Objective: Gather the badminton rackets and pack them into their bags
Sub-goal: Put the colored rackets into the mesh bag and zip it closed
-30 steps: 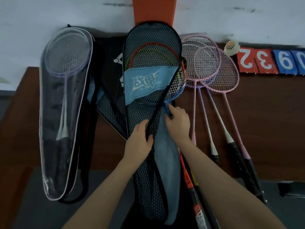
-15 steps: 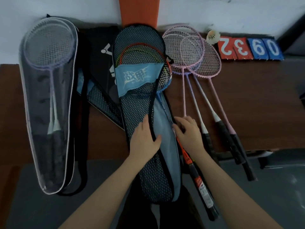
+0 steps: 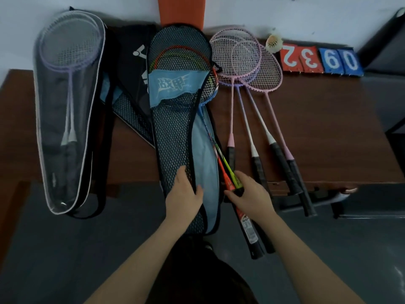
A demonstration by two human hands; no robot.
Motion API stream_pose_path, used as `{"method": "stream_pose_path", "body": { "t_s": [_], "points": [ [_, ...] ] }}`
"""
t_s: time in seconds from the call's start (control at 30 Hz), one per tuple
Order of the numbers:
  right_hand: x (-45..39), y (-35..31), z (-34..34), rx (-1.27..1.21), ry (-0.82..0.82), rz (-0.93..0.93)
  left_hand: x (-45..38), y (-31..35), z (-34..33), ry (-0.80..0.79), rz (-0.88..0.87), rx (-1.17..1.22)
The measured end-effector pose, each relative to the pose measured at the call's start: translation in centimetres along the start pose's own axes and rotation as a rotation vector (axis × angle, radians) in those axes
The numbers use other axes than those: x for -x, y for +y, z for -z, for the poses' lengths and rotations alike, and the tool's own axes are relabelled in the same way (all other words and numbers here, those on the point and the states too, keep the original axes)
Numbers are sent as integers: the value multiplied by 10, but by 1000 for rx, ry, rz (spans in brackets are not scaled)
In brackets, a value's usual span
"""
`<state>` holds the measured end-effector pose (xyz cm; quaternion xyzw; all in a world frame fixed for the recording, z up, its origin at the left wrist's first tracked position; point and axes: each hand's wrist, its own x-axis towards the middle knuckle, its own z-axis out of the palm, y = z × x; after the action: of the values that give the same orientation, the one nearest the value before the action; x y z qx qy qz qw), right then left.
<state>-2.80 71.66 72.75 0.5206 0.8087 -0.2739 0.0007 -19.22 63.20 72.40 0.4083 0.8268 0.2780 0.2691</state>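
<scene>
Half a second before, the right hand (image 3: pixel 249 195) had lain with straight fingers across the shafts beside the mesh bag (image 3: pixel 179 128); now it had slid down toward the grips and curled round the red racket (image 3: pixel 228 183) and the yellow-green one next to it, just above their black handles. A full second back it had been up at the throat of a blue frame, so it had worked its way along the shafts. That suggested the heads were seated inside the bag and the handles remained to be tucked in, since they jutted out past the open edge. The left hand (image 3: pixel 183 194) pinched the bag's dark edge, thumb on the blue lining and fingers over the mesh, holding the opening apart as before. The clear bag (image 3: pixel 65 119) on the left already held its purple pair, while four pink and purple rackets (image 3: pixel 247 102) lay loose on the table (image 3: pixel 328 132), well right of the bag, unpacked.
</scene>
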Motion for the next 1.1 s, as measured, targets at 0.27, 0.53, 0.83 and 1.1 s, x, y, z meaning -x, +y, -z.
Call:
{"method": "stream_pose_path", "body": {
  "t_s": [0.27,0.53,0.83,1.1],
  "points": [
    [5,-16,18,-436,63,63,19,-1,2,-61,-98,362],
    [-10,-50,24,-528,146,53,26,7,19,-214,-97,406],
    [-47,-82,-1,-529,210,-37,19,-24,37,-91,-32,356],
    [-35,-80,-40,-263,181,0,15,-37,40,-93,105,444]
  ]
}}
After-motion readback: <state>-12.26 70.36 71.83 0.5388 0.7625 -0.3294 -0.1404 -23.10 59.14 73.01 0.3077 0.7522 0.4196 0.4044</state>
